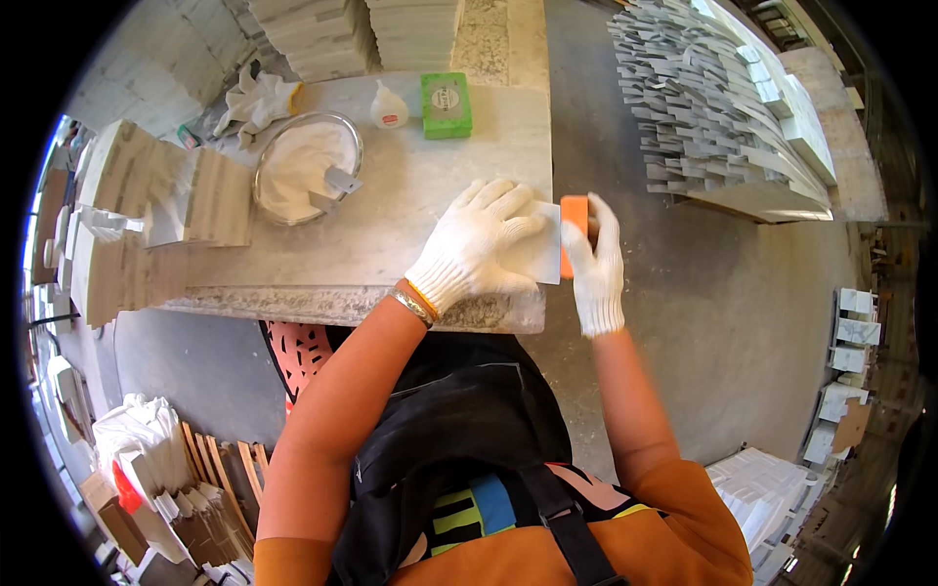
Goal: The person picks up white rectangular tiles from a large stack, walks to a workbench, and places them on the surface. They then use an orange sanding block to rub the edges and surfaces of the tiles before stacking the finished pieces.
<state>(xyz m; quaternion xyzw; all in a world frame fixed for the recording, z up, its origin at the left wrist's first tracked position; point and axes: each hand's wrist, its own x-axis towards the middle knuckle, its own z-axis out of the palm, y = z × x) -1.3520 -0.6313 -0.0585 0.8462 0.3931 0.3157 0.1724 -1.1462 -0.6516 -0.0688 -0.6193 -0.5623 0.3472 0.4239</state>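
My left hand (pixel 474 239), in a white knit glove, lies with fingers stretched over a thin white tile (pixel 540 262), holding it down against the marble tabletop. The tile's right edge reaches slightly past the table's right edge. In my gloved right hand (pixel 600 273) is an orange rectangular block (pixel 575 210), its long side upright along the tile's overhanging edge. Thumb and fingers close around the block from the right. Whether the block touches the tile edge I cannot tell.
On the marble table (pixel 391 186) stand a round metal tray (pixel 278 166) of white material with a scraper (pixel 341 180), a white bottle (pixel 388 105), a green box (pixel 446 105) and spare gloves (pixel 256 103). Stone slab stacks (pixel 210 195) line its left. Many thin tiles (pixel 694 107) stand across the aisle.
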